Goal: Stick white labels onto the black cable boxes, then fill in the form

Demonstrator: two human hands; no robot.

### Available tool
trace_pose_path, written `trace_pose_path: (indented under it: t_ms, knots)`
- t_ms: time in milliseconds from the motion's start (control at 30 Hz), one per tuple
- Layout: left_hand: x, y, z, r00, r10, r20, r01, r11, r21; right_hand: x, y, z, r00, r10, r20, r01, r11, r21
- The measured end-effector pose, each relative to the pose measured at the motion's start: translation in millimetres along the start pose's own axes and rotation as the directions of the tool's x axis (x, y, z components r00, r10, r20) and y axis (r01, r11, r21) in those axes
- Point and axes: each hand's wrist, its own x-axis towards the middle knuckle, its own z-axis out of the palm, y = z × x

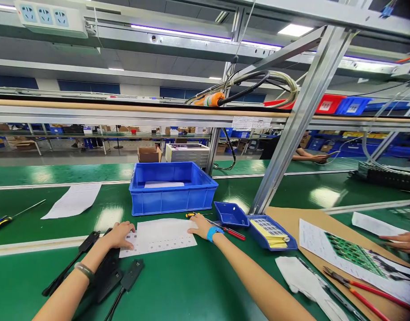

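Note:
A white sheet of small printed labels point(164, 236) lies on the green bench in front of me, its far edge slightly curved. My left hand point(122, 235) holds its left end, thumb and fingers a little apart on the paper. At the right end, my right hand point(202, 226) grips the edge; a blue band circles that wrist. A yellow-handled screwdriver point(190, 215) lies partly hidden behind the right fingers, and a red-handled screwdriver point(236, 233) is just beyond the wrist. Black cabled modules point(133, 274) lie around and under my left forearm.
A large blue bin point(173, 200) stands behind the sheet. Two small blue trays point(231, 214) sit right of it, one holding yellow label sheets point(270, 232). Red-handled pliers point(355, 285), a white glove point(300, 278) and green circuit boards point(355, 254) lie right, near another person's hand point(403, 243). A metal post point(291, 129) slants upward.

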Motion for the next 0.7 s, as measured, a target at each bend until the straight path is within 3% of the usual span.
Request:
trace_pose_path:
  t_ms: [133,233,333,433,533,567,600,633,667,700]
  knots:
    - [1.7,-1.0,-3.8,0.997,-0.02,-0.072,0.017,0.999,-0.042,-2.8,-39.7,-25.6,0.974,-0.068,-0.218,0.114,0.972,0.206]
    - [-2.3,-1.7,-10.2,0.991,-0.026,-0.13,0.008,0.991,-0.137,7.0,-71.7,-56.8,0.95,0.07,-0.304,0.095,0.864,0.495]
    - [-7.2,-1.0,-16.7,0.988,-0.008,-0.151,-0.032,0.966,-0.258,28.3,-90.2,-93.4,0.935,0.28,-0.22,-0.011,0.64,0.768]
    - [-13.2,5.6,-19.8,0.985,0.007,-0.171,-0.066,0.936,-0.346,42.6,-96.2,-123.4,0.932,0.356,-0.064,-0.103,0.432,0.896]
    - [-21.5,24.0,-19.4,0.976,-0.026,-0.218,-0.085,0.872,-0.482,34.4,-101.1,-127.9,0.929,0.37,-0.009,-0.082,0.229,0.97]
    - [-24.7,33.4,-19.0,0.974,-0.03,-0.226,-0.095,0.849,-0.521,26.5,-103.6,-121.5,0.928,0.371,-0.026,-0.057,0.209,0.976]
    - [-28.0,44.4,-18.7,0.972,-0.027,-0.233,-0.107,0.833,-0.543,16.5,-106.5,-111.5,0.935,0.349,-0.066,-0.028,0.259,0.966]
    - [-31.3,56.7,-18.5,0.971,-0.011,-0.24,-0.124,0.831,-0.542,5.0,-109.5,-98.4,0.947,0.289,-0.14,0.02,0.382,0.924]
    - [-34.7,69.7,-18.2,0.968,0.013,-0.252,-0.149,0.835,-0.53,-7.5,-112.5,-83.3,0.961,0.163,-0.221,0.092,0.566,0.819]
    - [-38.4,83.0,-17.5,0.963,0.041,-0.266,-0.178,0.839,-0.513,-20.5,-115.3,-67.4,0.959,-0.038,-0.279,0.213,0.749,0.628]
